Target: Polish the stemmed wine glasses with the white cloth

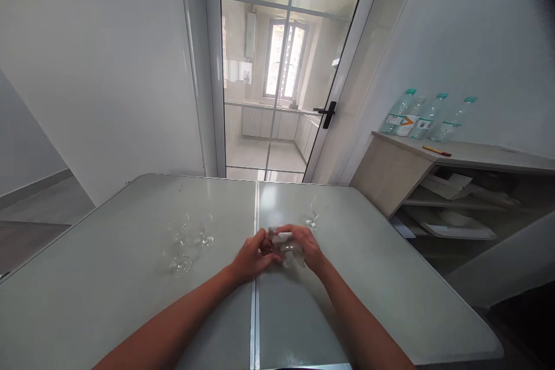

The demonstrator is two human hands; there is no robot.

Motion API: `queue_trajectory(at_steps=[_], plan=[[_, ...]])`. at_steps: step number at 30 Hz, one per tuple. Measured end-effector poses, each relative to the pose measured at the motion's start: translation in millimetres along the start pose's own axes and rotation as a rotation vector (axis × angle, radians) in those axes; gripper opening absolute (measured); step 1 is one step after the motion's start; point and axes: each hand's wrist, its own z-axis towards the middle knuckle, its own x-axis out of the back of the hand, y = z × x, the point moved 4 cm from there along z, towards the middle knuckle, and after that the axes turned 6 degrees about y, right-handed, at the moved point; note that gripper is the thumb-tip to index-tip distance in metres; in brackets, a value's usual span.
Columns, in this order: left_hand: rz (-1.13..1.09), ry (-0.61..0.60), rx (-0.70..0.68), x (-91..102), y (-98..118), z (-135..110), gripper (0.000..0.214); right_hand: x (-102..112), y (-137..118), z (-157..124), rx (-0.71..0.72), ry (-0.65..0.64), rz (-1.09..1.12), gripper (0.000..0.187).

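Over the table's middle seam, both my hands are around a clear glass (289, 248), partly hidden by my fingers. My left hand (252, 255) is closed, its fingertips pinching the glass on its left side. My right hand (304, 243) curls over the other side, pressing a pale, thin cloth or tissue (284, 237) against it; blur leaves the material unclear. To the left, several clear stemmed glasses stand grouped, among them a front glass (181, 266) and a right-hand glass (205, 241). Beyond my right hand stands another stemmed glass (312, 222).
The grey-green table (208, 324) has a metal seam (256, 324) down its middle. A glazed door (277, 92) is behind it. On the right, a wooden cabinet (390, 167) carries several plastic bottles (427, 118) and an orange pen-like item (437, 151).
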Motion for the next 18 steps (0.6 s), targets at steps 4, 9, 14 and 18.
queue_trajectory(at_steps=[4, 9, 14, 18], plan=[[-0.29, 0.063, 0.126, 2.7, 2, 6, 0.046, -1, 22, 1, -0.308, 0.194, 0.446, 0.048], [-0.463, 0.169, 0.154, 12.1, -1, 16, 0.041, -8, 27, 3, -0.208, 0.265, 0.425, 0.041], [-0.431, 0.211, 0.191, 13.1, -11, 19, 0.041, -12, 22, 1, 0.053, 0.385, -0.02, 0.055], [-0.426, 0.102, 0.226, 4.9, -8, 15, 0.041, -10, 12, -1, 0.168, 0.482, -0.19, 0.051]])
